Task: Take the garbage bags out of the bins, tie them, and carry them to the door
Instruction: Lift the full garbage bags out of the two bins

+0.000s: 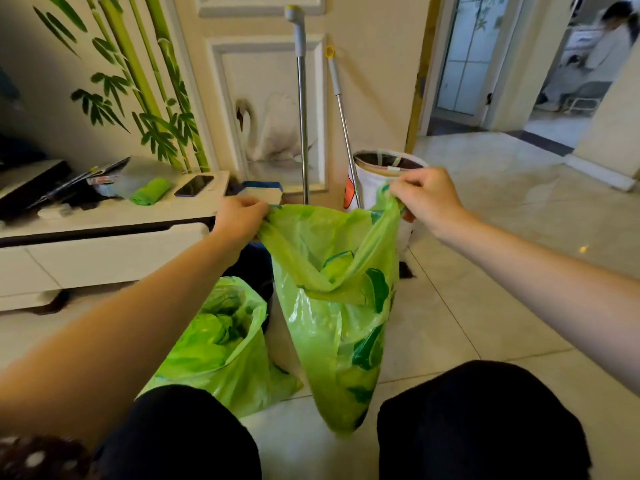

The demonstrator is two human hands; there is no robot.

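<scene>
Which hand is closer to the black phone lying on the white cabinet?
Left. The left hand grips the held green plastic bag just right of the black phone; the right hand is farther right.

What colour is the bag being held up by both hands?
The held bag is translucent light green with darker green printed patches, seen in the head view.

Pale tiled floor (pixel 485 306): open green bag (pixel 221 344) at lower centre, white bin (pixel 377 181) at centre. White cabinet (pixel 104 216), left: phone (pixel 194 185), green roll (pixel 150 191)
</scene>
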